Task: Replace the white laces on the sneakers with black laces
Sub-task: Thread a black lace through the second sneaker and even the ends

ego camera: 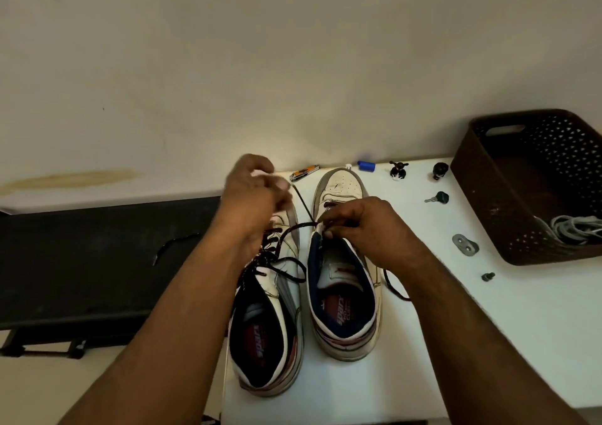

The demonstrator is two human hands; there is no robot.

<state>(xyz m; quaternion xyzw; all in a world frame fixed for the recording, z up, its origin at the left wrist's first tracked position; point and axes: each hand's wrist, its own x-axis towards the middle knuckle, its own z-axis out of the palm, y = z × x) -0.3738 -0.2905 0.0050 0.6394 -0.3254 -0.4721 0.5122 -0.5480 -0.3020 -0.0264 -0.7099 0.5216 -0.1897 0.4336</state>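
White tabletop, brown perforated plastic basket far right holding grey-white laces. Two white sneakers side by side, "sparx" on red insoles. Left hand blurred, fingers curled pinching black lace; right hand fingertips pinching at right sneaker's eyelets.

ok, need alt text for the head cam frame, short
Two hands thread a black lace into the right sneaker on a white table: the left hand pulls the lace end up, and the right hand pinches at the eyelets. The left sneaker already has black lacing; a brown basket at right holds pale laces.
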